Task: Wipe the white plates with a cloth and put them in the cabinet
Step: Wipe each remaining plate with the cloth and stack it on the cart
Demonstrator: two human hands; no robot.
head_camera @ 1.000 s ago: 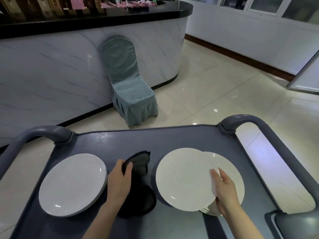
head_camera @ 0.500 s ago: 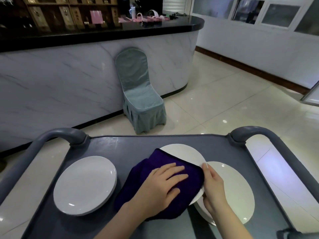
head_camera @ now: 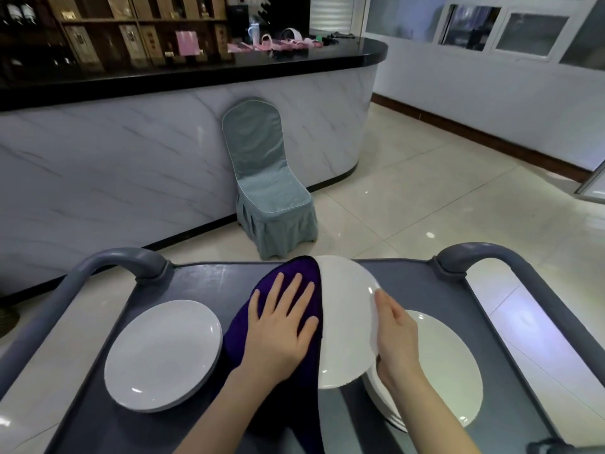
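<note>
Left hand (head_camera: pixel 278 326) grip spread flat on purple cloth (head_camera: pixel 288 273) over raised white plate (head_camera: pixel 347 322), frame centre; right hand (head_camera: pixel 394 342) pinches its rim. Plate stacks (head_camera: pixel 163 352) sit on grey cart surface (head_camera: pixel 209 283).

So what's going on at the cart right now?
A person is wiping a white plate over a grey cart. The right hand holds the plate by its rim, tilted up, while the left hand presses a purple cloth flat against it. More plates sit left and right.
</note>
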